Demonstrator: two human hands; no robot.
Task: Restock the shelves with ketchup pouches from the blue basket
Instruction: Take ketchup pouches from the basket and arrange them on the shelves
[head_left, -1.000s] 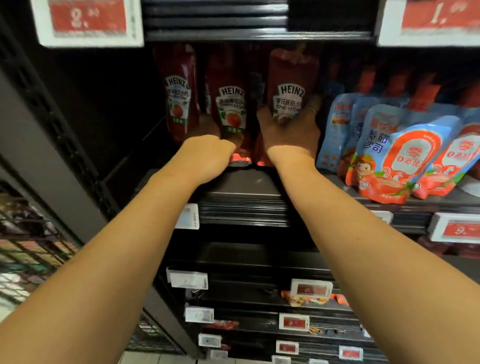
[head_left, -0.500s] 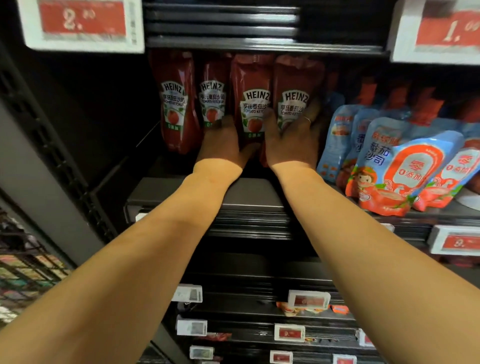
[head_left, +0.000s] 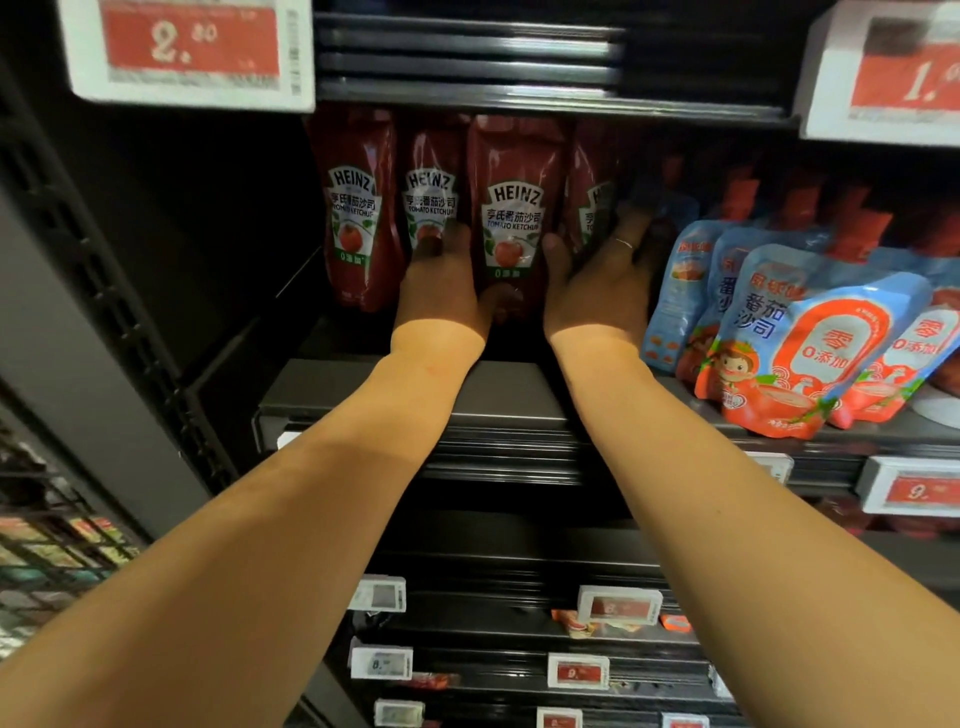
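Left hand: my left hand (head_left: 441, 291) is flat against the left flank of the third ketchup pouch (head_left: 511, 218), fingers straight and running up between it and the second pouch (head_left: 430, 208); it presses, grips nothing.
Right hand: my right hand (head_left: 597, 291) lies on the other flank, thumb against the third pouch, fingers stretched up over the fourth pouch (head_left: 592, 208); spread wide, holding nothing.
Key relation: the third pouch stands directly ahead, between my palms, long axis upright, top close under the shelf above; both hands are equally near.
Row: four red pouches stand side by side at the back of the shelf (head_left: 415, 389), the first pouch (head_left: 356, 218) slightly apart on the left.
Shelf contents: just right of my fingers, blue and orange pouches (head_left: 810, 353) lean forward.
Basket: the blue basket is out of view.
Judgement: I am squaring the row; next comes pulling back without tipping it.
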